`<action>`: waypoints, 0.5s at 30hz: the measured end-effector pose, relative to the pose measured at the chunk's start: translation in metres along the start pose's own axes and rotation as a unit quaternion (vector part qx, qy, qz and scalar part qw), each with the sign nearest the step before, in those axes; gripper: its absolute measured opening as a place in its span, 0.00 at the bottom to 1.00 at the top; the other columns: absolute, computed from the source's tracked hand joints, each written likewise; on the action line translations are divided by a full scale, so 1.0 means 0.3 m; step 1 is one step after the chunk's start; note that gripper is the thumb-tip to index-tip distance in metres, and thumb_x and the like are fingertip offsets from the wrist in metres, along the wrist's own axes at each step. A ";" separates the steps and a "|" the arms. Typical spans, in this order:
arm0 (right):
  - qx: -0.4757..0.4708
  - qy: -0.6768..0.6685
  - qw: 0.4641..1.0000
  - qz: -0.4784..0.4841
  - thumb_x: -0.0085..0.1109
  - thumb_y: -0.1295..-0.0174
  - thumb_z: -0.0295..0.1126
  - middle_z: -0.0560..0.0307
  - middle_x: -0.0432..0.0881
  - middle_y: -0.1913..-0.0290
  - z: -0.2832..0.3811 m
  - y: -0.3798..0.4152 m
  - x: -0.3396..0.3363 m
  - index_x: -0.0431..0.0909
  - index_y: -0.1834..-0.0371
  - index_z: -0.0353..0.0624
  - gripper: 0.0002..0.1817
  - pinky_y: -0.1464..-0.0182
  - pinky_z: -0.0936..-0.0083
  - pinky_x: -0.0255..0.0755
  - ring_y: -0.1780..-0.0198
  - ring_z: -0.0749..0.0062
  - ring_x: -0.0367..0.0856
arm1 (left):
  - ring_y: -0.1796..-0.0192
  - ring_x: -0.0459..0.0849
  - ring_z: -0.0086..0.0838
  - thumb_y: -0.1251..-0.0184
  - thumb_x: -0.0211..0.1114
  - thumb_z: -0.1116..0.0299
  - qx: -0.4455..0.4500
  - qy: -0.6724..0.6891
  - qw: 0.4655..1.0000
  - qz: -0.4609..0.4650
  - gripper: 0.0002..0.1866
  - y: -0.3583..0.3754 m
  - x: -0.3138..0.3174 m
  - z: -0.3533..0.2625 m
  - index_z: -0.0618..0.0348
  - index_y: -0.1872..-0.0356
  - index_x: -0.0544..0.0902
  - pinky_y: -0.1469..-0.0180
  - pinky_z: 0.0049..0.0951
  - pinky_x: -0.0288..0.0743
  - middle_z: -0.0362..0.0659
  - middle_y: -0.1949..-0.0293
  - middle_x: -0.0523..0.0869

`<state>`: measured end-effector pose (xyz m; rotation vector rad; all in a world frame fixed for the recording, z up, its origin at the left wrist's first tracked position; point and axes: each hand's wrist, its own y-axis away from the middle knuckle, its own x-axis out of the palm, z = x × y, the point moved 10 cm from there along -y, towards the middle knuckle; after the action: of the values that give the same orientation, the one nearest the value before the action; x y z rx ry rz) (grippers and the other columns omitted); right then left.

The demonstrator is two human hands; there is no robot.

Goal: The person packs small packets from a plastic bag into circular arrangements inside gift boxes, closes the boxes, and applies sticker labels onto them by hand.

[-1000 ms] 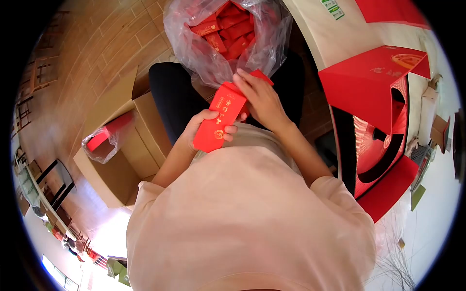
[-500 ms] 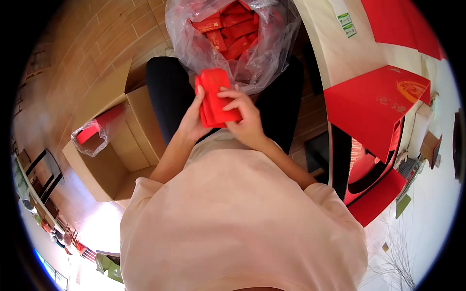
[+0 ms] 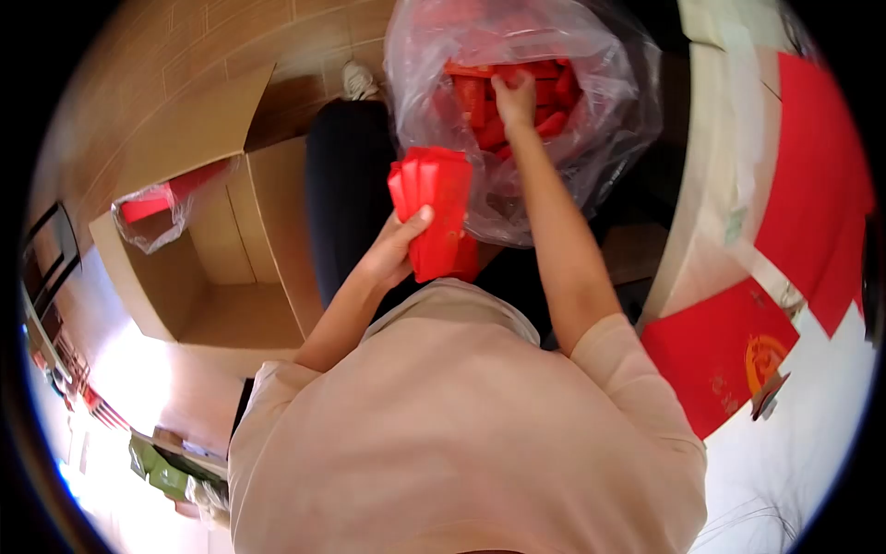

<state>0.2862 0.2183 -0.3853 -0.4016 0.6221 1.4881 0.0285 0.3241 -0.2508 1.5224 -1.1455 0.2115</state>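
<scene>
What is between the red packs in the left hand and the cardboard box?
In the head view, a leg in dark trousers lies between the red packs in the left hand and the cardboard box.

There is only one view, from the person's head. It looks steeply down, very near the shirt [image 3: 461,434], toward the floor [image 3: 212,55].

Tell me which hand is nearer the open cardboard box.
Left. The left hand, holding a stack of red packets, is beside the cardboard box; the right hand reaches into the plastic bag.
</scene>
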 end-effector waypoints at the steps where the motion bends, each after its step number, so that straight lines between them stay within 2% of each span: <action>1: -0.096 0.069 0.993 -0.018 0.69 0.50 0.44 0.44 0.81 0.55 0.062 -0.044 0.027 0.77 0.55 0.38 0.25 0.49 0.58 0.73 0.51 0.50 0.79 | 0.48 0.82 0.37 0.37 0.65 0.47 -0.009 0.017 1.000 0.005 0.36 -0.005 0.003 0.008 0.62 0.37 0.66 0.44 0.38 0.76 0.51 0.48 0.80; 2: -0.144 0.142 0.978 0.059 0.69 0.50 0.44 0.46 0.82 0.55 0.075 -0.092 0.114 0.78 0.52 0.39 0.26 0.47 0.60 0.72 0.51 0.51 0.79 | 0.48 0.81 0.34 0.35 0.66 0.55 -0.019 0.049 0.998 0.020 0.31 -0.009 0.017 -0.003 0.60 0.38 0.66 0.43 0.36 0.75 0.49 0.49 0.80; 3: -0.194 0.211 0.949 0.133 0.69 0.51 0.44 0.48 0.83 0.55 0.090 -0.112 0.196 0.78 0.50 0.41 0.27 0.45 0.62 0.72 0.51 0.52 0.80 | 0.48 0.81 0.34 0.35 0.66 0.55 -0.020 0.056 0.998 0.011 0.31 -0.016 0.009 -0.016 0.60 0.38 0.66 0.43 0.36 0.75 0.49 0.49 0.80; 4: -0.192 0.213 0.948 0.141 0.69 0.51 0.44 0.48 0.83 0.55 0.110 -0.122 0.227 0.78 0.50 0.41 0.27 0.45 0.62 0.72 0.51 0.52 0.80 | 0.48 0.81 0.34 0.36 0.67 0.54 -0.024 0.046 0.998 0.024 0.31 -0.026 0.016 -0.027 0.60 0.39 0.66 0.43 0.35 0.75 0.49 0.49 0.80; 6: -0.110 0.249 0.948 0.163 0.69 0.52 0.45 0.50 0.83 0.53 0.079 -0.151 0.253 0.81 0.55 0.44 0.23 0.45 0.61 0.71 0.50 0.53 0.79 | 0.49 0.81 0.33 0.39 0.69 0.53 -0.027 0.034 0.998 0.037 0.33 -0.048 0.020 -0.037 0.60 0.39 0.67 0.45 0.34 0.75 0.48 0.49 0.80; 8: -0.124 0.213 0.955 0.165 0.69 0.52 0.43 0.49 0.83 0.53 0.012 -0.141 0.296 0.80 0.54 0.44 0.23 0.46 0.60 0.71 0.50 0.51 0.79 | 0.49 0.81 0.32 0.38 0.69 0.54 -0.025 0.037 0.998 0.033 0.32 -0.068 0.021 -0.060 0.59 0.39 0.67 0.45 0.34 0.75 0.48 0.49 0.80; 10: -0.140 0.178 0.961 0.159 0.69 0.52 0.41 0.48 0.83 0.52 0.047 -0.109 0.263 0.80 0.53 0.44 0.23 0.46 0.59 0.72 0.51 0.49 0.79 | 0.50 0.81 0.32 0.36 0.68 0.55 -0.020 0.031 0.999 0.032 0.31 -0.085 0.021 -0.077 0.59 0.38 0.67 0.47 0.35 0.76 0.48 0.49 0.81; 12: -0.001 0.021 0.996 0.081 0.66 0.49 0.41 0.37 0.80 0.51 0.025 -0.025 0.086 0.73 0.46 0.42 0.28 0.45 0.56 0.71 0.49 0.42 0.78 | 0.51 0.81 0.32 0.36 0.67 0.56 -0.022 0.024 0.999 0.039 0.30 -0.092 0.026 -0.082 0.59 0.38 0.67 0.47 0.34 0.76 0.48 0.49 0.81; 13: 0.000 0.026 0.997 0.071 0.66 0.49 0.41 0.37 0.80 0.51 0.058 0.025 0.011 0.73 0.46 0.42 0.28 0.45 0.56 0.71 0.49 0.42 0.78 | 0.51 0.81 0.32 0.35 0.67 0.57 -0.020 0.017 0.999 0.038 0.30 -0.093 0.024 -0.083 0.59 0.38 0.67 0.47 0.34 0.76 0.48 0.49 0.81; 15: -0.083 0.036 0.996 0.009 0.64 0.48 0.33 0.43 0.81 0.56 0.191 0.131 -0.185 0.71 0.49 0.38 0.24 0.41 0.61 0.68 0.48 0.47 0.78 | 0.51 0.81 0.31 0.36 0.67 0.62 0.000 -0.001 0.999 0.042 0.29 -0.096 0.016 -0.077 0.60 0.38 0.66 0.46 0.33 0.75 0.48 0.49 0.81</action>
<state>0.2567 0.2114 -0.3018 -0.5819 0.5607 1.5531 0.0625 0.3369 -0.2590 1.4764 -1.2124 0.2666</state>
